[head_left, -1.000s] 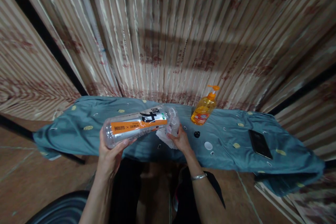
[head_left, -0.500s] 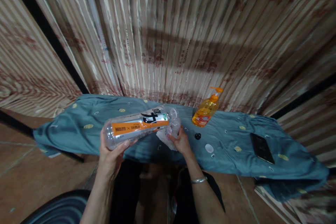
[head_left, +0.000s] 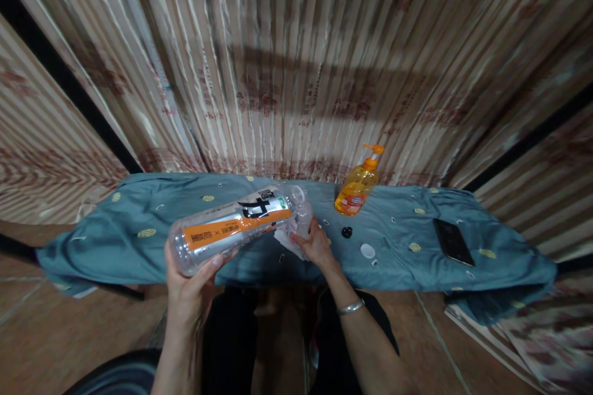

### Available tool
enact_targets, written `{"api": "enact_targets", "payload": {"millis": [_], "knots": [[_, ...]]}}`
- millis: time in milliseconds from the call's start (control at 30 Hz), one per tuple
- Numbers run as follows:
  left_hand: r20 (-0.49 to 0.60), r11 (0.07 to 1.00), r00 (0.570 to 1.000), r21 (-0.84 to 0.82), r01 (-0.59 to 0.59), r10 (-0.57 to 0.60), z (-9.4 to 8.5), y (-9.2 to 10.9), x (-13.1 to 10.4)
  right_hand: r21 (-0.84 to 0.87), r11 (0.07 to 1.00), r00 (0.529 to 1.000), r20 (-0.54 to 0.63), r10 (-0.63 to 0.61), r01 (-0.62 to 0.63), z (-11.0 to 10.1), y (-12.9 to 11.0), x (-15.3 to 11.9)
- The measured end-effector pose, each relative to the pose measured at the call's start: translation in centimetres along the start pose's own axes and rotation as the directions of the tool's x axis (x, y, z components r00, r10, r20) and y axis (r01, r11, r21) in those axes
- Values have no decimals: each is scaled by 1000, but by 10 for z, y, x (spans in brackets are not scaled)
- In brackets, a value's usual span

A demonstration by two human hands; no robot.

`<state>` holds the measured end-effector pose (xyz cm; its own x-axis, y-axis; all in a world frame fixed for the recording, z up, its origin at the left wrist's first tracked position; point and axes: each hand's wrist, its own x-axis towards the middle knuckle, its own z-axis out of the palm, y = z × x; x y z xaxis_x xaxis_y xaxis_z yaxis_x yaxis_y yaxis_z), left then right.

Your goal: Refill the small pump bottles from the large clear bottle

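A large clear plastic bottle (head_left: 236, 225) with an orange, silver and black label lies tilted in the air, its neck to the right. Around its base end is my left hand (head_left: 194, 284), fingers wrapped beneath. My right hand (head_left: 317, 247) grips a small clear bottle (head_left: 302, 217) close to the large bottle's mouth. Whether the two mouths touch cannot be made out. Below them a white tissue (head_left: 290, 242) shows on the teal cloth. Both bottles look mostly transparent, and any liquid inside is too faint to tell.
The narrow cloth-covered table (head_left: 398, 271) holds an orange pump bottle (head_left: 354, 191), a small black cap (head_left: 346, 232), a white round lid (head_left: 367, 251) and a dark phone (head_left: 453, 242). A pleated curtain (head_left: 287, 74) hangs behind. Dark frame bars flank the sides.
The view has shifted slightly, so both hands and the table objects appear a little further left. Both hands keep hold of their bottles, with the large one at nearly the same tilt.
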<state>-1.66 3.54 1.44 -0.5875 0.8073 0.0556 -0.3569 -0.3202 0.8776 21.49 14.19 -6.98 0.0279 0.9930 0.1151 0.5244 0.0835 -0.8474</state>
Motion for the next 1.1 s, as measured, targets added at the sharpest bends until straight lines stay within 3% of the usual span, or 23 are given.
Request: {"api": "enact_targets", "payload": {"millis": [400, 767, 1100], "knots": [[3, 999, 1000, 41, -27, 27, -5, -2, -1, -74, 997, 1000, 13, 25, -24, -2, -2, -2], [11, 992, 999, 123, -32, 30, -8, -7, -1, -17, 1000, 1000, 24, -10, 10, -8, -3, -5], [10, 994, 1000, 107, -18, 17, 2, 3, -5, -24, 1000, 999, 50, 7, -6, -6, -2, -4]]}}
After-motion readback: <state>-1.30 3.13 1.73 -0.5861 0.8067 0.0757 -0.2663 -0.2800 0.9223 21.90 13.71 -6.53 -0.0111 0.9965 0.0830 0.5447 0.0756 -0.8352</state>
